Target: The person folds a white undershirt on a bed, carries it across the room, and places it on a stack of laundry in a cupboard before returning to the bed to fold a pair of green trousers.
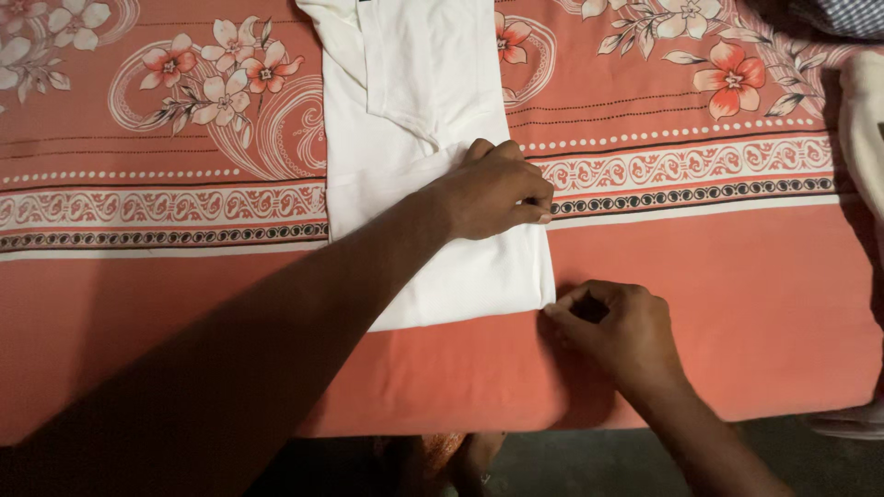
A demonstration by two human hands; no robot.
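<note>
1. A white garment point(419, 166) lies folded into a long narrow strip on a salmon-orange bedsheet point(737, 276). It runs from the 12 o'clock edge of the view down to just below the middle.

2. The left hand point(488, 193) rests palm down on the garment's right half, near the centre of the view. Its fingers are curled under and point toward 3 o'clock, and the fingertips press at the garment's right edge. It lies loosely clenched on the cloth; whether it grips a fold cannot be told.

3. The right hand point(612, 327) sits at about 5 o'clock from the left hand. Its thumb and forefinger pinch the garment's lower right corner, where the white cloth meets the sheet.

4. The left forearm crosses in shadow from the 8 o'clock corner and covers part of the garment's lower left side.

5. The sheet is plain in its near half. Across the middle runs a patterned border point(166, 216) of scrolls, dots and dark lines from 9 o'clock to 3 o'clock. Beyond it, white and red flowers point(230, 69) are printed.

6. At 3 o'clock, at the frame's edge, lies a pale piece of cloth point(864, 120). At the 1 o'clock corner a bit of checked fabric point(843, 14) shows.

7. The sheet's near edge drops off along the bottom, and below it, from 6 to 4 o'clock, is a dim grey floor point(571, 465).
</note>
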